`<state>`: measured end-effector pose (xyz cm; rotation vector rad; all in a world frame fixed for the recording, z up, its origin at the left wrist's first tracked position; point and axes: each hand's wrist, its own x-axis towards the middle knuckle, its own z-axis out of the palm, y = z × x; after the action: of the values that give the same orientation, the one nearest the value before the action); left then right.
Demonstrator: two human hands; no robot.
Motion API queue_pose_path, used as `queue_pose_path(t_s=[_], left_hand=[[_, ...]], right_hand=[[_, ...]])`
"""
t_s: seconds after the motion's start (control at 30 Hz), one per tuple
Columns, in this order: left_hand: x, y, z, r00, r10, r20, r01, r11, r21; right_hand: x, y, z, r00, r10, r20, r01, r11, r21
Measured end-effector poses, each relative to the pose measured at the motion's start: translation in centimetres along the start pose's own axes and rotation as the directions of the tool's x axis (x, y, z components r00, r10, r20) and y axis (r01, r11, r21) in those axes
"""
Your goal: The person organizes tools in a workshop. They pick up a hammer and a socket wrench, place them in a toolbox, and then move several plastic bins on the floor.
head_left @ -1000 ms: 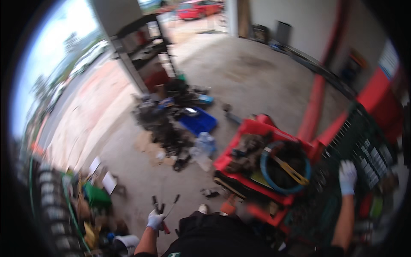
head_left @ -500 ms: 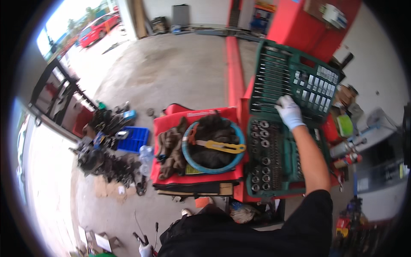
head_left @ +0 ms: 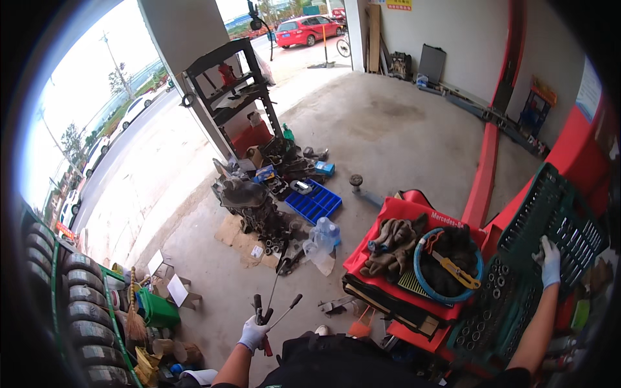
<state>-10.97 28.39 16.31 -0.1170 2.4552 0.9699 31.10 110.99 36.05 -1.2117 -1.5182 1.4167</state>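
Observation:
My gloved left hand (head_left: 253,334) is closed round a bunch of hand tools (head_left: 261,315) with black and red grips. Out of this bunch stick a long thin rod and a slim shaft ending in a black handle (head_left: 295,301). My right hand (head_left: 549,257), also gloved, reaches to the raised lid of a green socket-set case (head_left: 529,213). Its fingers are spread against the lid, beside a row of shiny wrenches (head_left: 577,244), and no tool shows in them. Sockets (head_left: 477,335) of several sizes fill the case's lower half.
Left of the case, a red cover (head_left: 370,255) carries dirty gloves (head_left: 394,249) and a blue ring-shaped tray (head_left: 446,299) with a yellow cutter (head_left: 458,271). Engine parts (head_left: 249,204) and a blue divided tray (head_left: 314,205) lie on the floor. Tyres (head_left: 87,307) line the left side.
The view has swung left, bringing my left hand and its tools fully into sight. My right hand remains at the case lid, its fingers now showing more clearly.

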Motion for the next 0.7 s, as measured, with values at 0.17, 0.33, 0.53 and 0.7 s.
queue_pose_path(t_s=[0.17,0.33,0.53,0.7], left_hand=[[-0.1,4.4,-1.5,0.997,0.038,0.069,-0.011,0.935,-0.354],[-1.2,11.5,-7.0,0.983,0.171,0.064,-0.115,0.851,-0.513],[-4.0,15.7,-12.8,0.949,0.304,0.08,-0.193,0.765,-0.614],[-5.7,19.3,-14.3,0.863,0.482,0.151,-0.193,0.59,-0.784]], right_hand=[[3.0,5.2,-5.3,0.96,-0.271,0.072,0.265,0.798,-0.541],[6.1,7.6,-2.6,0.975,-0.222,-0.018,0.069,0.38,-0.922],[-11.7,-9.0,14.0,0.901,-0.43,0.062,0.434,0.897,-0.081],[-33.8,-13.6,34.1,0.575,-0.575,0.582,0.627,0.767,0.139]])
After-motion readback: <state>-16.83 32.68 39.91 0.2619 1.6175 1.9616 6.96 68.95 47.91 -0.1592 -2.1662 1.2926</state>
